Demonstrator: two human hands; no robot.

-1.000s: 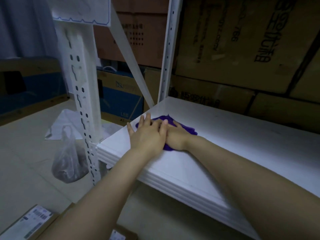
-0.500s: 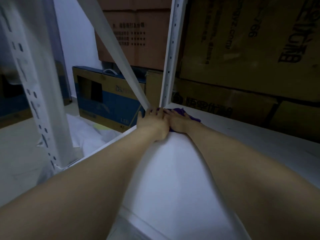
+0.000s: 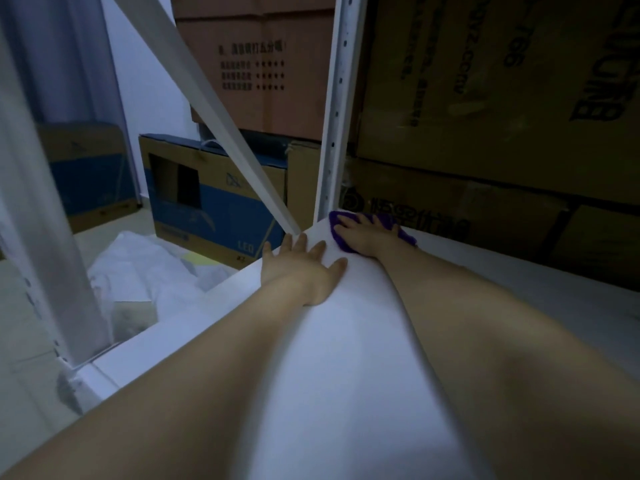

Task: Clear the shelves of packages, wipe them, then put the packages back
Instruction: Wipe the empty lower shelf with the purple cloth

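- Your two bare forearms reach in from the near edge and lie across the white shelf (image 3: 363, 375), the left arm on the left and the right arm on the right.
- At the shelf's near-left corner stands a white perforated near post (image 3: 45, 237), blurred by closeness.
- Your left hand (image 3: 301, 268) lies palm down on the shelf close to its left edge. Its fingers are straight and spread wide, and it holds nothing.
- Just beyond it and to the right, your right hand (image 3: 367, 237) presses flat on the purple cloth (image 3: 389, 221), fingers straight and slightly fanned. The two hands are near each other but apart.
- The cloth sits in the shelf's far-left corner, right beside the foot of the far post (image 3: 334, 116). It shows past your fingertips and along the right side of the hand.
- A white diagonal brace (image 3: 214, 109) slants down from the upper left and meets the shelf's left edge just beyond your left fingertips.
- On the floor left of the shelf lies crumpled white plastic sheeting (image 3: 138, 265).
- Beyond the sheeting a blue-and-brown carton (image 3: 214, 209) marked LED stands on its long edge.
- A pinkish-brown box (image 3: 256, 64) sits above that carton.
- Large brown cardboard boxes (image 3: 485, 98) with dark printing are stacked behind the shelf's far edge.
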